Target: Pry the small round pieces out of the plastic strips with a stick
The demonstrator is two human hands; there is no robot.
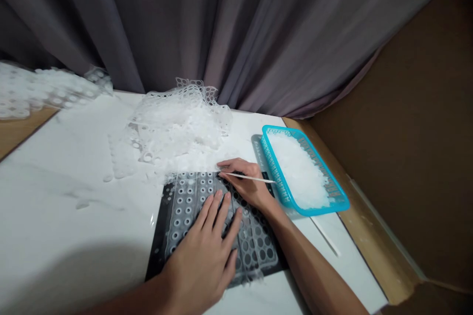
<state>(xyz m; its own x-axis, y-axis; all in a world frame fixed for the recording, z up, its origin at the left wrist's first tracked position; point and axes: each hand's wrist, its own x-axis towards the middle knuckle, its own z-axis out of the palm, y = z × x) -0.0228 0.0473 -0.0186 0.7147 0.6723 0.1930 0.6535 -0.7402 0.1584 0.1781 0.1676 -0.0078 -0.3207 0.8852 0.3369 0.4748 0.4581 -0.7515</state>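
No readable text. Right hand (246, 182) pinched on thin white stick (251, 177), 1 o'clock on perforated sheet (218, 221); left (207, 251) flat on it, fingers slightly apart. Ribbed-slot teal basket (283, 182), 2 o'clock.

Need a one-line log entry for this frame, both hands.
left hand: flat on perforated sheet | right hand: holding thin white stick at sheet's far edge | blue basket: right of sheet, holding white pieces

The left hand (201, 258) is covering part of the perforated sheet (181, 200). The basket (321, 213) is hiding the far end of the white strip (328, 241); its white contents (299, 172) are blurring together, possibly small pieces. The left edge is cropping the pale sheets (48, 89).
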